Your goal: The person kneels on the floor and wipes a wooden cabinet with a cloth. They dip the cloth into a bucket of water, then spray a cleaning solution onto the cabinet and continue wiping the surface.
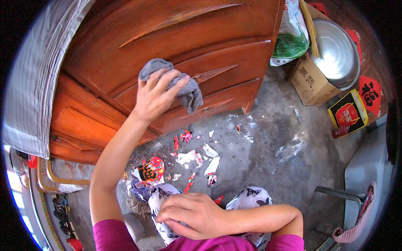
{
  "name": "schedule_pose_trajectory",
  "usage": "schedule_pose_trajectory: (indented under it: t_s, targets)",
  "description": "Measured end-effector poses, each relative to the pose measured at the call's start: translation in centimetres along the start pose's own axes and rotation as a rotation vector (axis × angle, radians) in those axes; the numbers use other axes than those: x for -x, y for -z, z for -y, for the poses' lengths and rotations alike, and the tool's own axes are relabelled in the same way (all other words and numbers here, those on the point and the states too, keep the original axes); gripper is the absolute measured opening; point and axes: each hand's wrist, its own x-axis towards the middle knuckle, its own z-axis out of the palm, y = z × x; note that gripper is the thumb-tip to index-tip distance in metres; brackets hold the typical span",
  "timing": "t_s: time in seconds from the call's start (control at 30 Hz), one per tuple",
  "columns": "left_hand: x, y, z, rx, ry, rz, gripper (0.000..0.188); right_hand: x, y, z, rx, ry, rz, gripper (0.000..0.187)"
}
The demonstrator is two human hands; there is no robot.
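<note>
My left hand (pixel 157 96) is closed on a crumpled grey cloth (pixel 190 96) and presses it against a reddish-brown wooden door panel (pixel 209 46) with carved, curved grooves. Part of the cloth hangs loose to the right of my fingers. My right forearm crosses in front of my body, and the right hand (pixel 194 215) rests on my left thigh. Its fingers lie loosely over the patterned trousers (pixel 249 198) with nothing seen in them.
Torn red and white paper scraps (pixel 190 158) litter the grey concrete floor (pixel 272 159) below the panel. On the right stand a cardboard box (pixel 312 81), a metal basin (pixel 335 52) and a black-and-yellow carton (pixel 347 113). A grey curtain (pixel 37 79) hangs at left; a chair (pixel 356 217) stands lower right.
</note>
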Motion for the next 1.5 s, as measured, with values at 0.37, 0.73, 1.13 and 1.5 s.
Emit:
schedule_pose_trajectory:
  t_s: [0.37, 0.73, 1.13, 1.5]
  targets:
    - [-7.8, -2.9, -3.4, 0.034, -0.105, 0.036, 0.054, -0.2, 0.0, -1.2, 0.04, 0.035, 0.007, 0.013]
    - [-7.9, 0.6, -3.9, -0.162, 0.024, 0.025, 0.048, 1.5, 2.4, -1.0, -0.012, 0.103, 0.062, 0.025]
    - [-6.8, -2.1, -5.1, -0.187, -0.025, 0.117, 0.06, 1.6, 4.9, -2.9, 0.103, 0.104, 0.038, 0.025]
    - [2.4, 2.5, -4.7, -0.172, -0.032, 0.12, 0.053, 3.7, 3.6, -1.3, 0.393, 0.089, 0.246, 0.021]
